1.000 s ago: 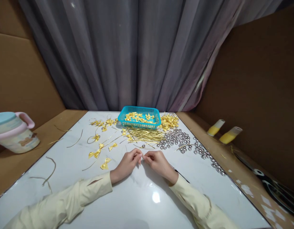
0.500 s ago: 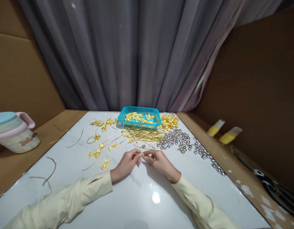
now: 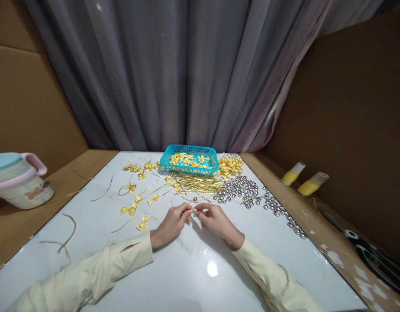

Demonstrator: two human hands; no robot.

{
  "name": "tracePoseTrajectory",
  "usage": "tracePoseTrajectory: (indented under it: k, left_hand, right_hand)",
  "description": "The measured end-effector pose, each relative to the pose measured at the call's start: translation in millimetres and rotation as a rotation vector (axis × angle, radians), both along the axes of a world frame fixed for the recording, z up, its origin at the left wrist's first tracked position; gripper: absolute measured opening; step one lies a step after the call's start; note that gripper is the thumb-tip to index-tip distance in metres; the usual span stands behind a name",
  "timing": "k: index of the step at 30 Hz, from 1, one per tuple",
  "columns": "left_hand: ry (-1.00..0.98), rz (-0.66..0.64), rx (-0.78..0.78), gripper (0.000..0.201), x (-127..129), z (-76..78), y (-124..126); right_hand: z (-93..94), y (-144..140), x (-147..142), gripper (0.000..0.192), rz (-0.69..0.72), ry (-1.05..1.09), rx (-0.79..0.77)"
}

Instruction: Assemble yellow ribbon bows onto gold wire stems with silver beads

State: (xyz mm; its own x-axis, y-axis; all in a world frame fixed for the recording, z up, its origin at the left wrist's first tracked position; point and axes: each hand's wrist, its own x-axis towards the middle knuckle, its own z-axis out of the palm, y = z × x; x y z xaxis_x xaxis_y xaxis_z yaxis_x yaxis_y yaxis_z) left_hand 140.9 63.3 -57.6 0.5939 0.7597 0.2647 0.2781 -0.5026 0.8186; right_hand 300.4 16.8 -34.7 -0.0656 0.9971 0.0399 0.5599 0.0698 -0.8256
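My left hand [image 3: 178,217] and my right hand [image 3: 215,216] meet fingertip to fingertip over the middle of the white table [image 3: 174,277]. Both are closed in a pinch; whatever lies between the fingers is too small and covered to name. Just beyond them lie a bundle of gold cords [image 3: 200,183] and a single silver bead [image 3: 195,199]. Yellow ribbon bows [image 3: 143,223] are scattered left of my left hand, some with gold cord. Past my right hand spreads a heap of silver beads [image 3: 240,188].
A blue basket [image 3: 189,170] holding yellow bows stands at the back, with a pile of bows [image 3: 230,166] beside it. A mug [image 3: 21,182] stands far left. Two yellow-filled containers [image 3: 313,184] and black-handled scissors [image 3: 375,260] lie on the right cardboard ledge. Loose cords [image 3: 68,234] lie left.
My hands stay pinched together in nearly the same place. My right wrist has shifted very slightly to the left; the things on the table have not moved.
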Motion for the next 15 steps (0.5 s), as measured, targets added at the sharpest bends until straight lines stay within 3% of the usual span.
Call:
tracePoseTrajectory:
  k: [15]
  left_hand:
    - [0.077, -0.005, 0.093, 0.018, -1.5, -1.9, -1.5]
  right_hand:
    - [-8.8, -2.5, -9.4, 0.026, -0.015, -0.152, 0.188]
